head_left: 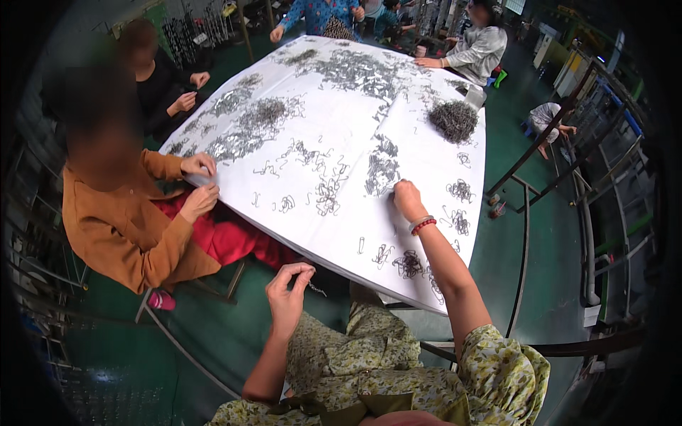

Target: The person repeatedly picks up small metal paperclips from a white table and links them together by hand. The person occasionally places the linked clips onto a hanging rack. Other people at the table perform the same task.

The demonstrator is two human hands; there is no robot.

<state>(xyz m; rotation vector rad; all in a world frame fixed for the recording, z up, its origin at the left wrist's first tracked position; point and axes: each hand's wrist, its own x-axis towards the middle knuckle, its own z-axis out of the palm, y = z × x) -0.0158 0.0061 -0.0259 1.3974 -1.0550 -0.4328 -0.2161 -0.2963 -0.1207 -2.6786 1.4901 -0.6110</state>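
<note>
My left hand [285,298] is off the table's near edge, thumb and fingers pinched together. A short thin metal chain [317,290] dangles from its fingertips. Over the white-covered table [305,231] reaches my right hand [408,201], wearing a red bead bracelet [423,225] on its wrist. Its fingers are closed, pointing down beside a pile of small grey metal pieces [383,167]; what they pinch, if anything, is hidden. Left of it lie loose dark wire hooks [327,197]. Nearer to me are small clumps of curved dark wire pieces [408,264].
A big tangled heap of dark wire pieces [453,121] sits at the right edge, near a small container [474,96]. A person in an orange-brown top [121,227] works close on my left. Other people sit around the far sides. Metal rails [527,248] stand at right.
</note>
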